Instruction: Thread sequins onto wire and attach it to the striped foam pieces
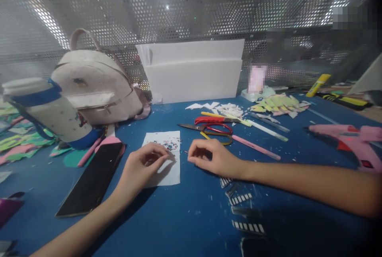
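A folded sheet of white paper (173, 173) lies on the blue table, with tiny multicoloured bits (171, 142) scattered over its upper part. Above its left side is my left hand (146, 163), thumb and fingers drawn together in a pinch; anything between the fingertips is too small to name. Just right of the paper, my right hand (213, 157) is curled, thumb against fingers. A tiny reddish sliver (186, 152) shows close to its fingertips; I cannot tell whether it is held. Scissors (205, 128) with red and brown handles lie behind the right hand.
Left stand a white-and-blue bottle (47, 110), a pale backpack (92, 86) and a black phone (92, 181). A pink glue gun (349, 137) lies right. Behind are a white board (193, 78), paper scraps (277, 104) and a pink pen (255, 146). Black-and-white striped pieces (247, 226) lie in front.
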`<state>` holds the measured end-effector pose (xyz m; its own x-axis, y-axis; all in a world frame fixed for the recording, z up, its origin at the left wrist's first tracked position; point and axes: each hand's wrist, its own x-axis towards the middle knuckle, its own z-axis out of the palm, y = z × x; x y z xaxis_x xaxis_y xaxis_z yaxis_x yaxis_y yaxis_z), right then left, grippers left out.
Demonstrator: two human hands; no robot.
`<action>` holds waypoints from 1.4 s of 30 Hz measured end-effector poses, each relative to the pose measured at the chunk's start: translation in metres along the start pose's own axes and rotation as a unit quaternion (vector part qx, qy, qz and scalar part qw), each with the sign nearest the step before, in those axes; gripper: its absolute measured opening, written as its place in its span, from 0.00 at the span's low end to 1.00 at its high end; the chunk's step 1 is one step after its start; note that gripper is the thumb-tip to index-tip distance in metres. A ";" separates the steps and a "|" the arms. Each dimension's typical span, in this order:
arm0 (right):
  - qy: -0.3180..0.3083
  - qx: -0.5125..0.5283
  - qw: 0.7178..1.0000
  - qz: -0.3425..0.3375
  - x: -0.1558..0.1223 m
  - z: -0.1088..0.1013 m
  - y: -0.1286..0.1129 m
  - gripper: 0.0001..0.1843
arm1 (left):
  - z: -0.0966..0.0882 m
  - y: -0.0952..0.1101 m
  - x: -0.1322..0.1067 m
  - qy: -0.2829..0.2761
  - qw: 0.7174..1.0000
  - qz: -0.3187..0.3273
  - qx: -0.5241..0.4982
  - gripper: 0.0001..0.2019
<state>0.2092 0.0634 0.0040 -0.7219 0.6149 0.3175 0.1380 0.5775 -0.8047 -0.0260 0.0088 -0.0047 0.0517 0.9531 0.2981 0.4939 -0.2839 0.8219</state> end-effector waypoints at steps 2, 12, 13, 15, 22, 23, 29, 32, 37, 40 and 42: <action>0.005 -0.002 1.000 0.001 0.000 0.001 -0.001 0.07 | 0.000 -0.001 -0.001 -0.001 1.000 0.000 -0.001 0.04; 0.017 0.004 1.000 0.001 -0.001 0.002 -0.001 0.07 | 0.000 -0.003 -0.004 -0.013 1.000 -0.014 -0.018 0.02; 0.016 0.003 1.000 0.001 -0.001 0.002 -0.001 0.07 | 0.001 -0.003 -0.004 -0.013 1.000 -0.016 -0.022 0.02; 0.013 0.003 1.000 -0.001 -0.002 0.002 0.000 0.07 | 0.001 -0.003 -0.004 -0.012 0.999 -0.021 -0.029 0.02; 0.012 -0.004 1.000 -0.023 -0.001 0.002 -0.001 0.04 | 0.010 0.014 -0.011 -0.016 0.996 -0.060 -0.060 0.04; 0.011 -0.003 0.999 -0.030 -0.001 0.003 -0.001 0.04 | 0.012 0.018 -0.013 -0.020 0.995 -0.067 -0.066 0.03; 0.010 -0.004 0.996 -0.089 -0.003 0.002 0.001 0.02 | 0.017 0.025 -0.018 -0.039 0.991 -0.088 -0.093 0.02; 0.005 0.003 0.995 -0.101 -0.003 0.002 0.002 0.02 | 0.018 0.022 -0.017 -0.045 0.990 -0.075 -0.112 0.02; 0.007 0.014 0.995 -0.097 -0.002 0.002 0.003 0.02 | 0.019 0.021 -0.016 -0.050 0.987 -0.088 -0.127 0.03; 0.005 0.015 0.995 -0.103 -0.003 0.002 0.004 0.03 | 0.019 0.022 -0.016 -0.043 0.984 -0.107 -0.134 0.03; 0.003 0.014 0.994 -0.109 -0.004 0.002 0.004 0.03 | 0.019 0.022 -0.017 -0.039 0.985 -0.102 -0.133 0.04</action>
<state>0.2109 0.0619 -0.0012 -0.7282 0.4810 0.4883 -0.0392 0.6820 -0.7303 0.0004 -0.0115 -0.0006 0.0470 0.9954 0.0834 0.2572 -0.0928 0.9619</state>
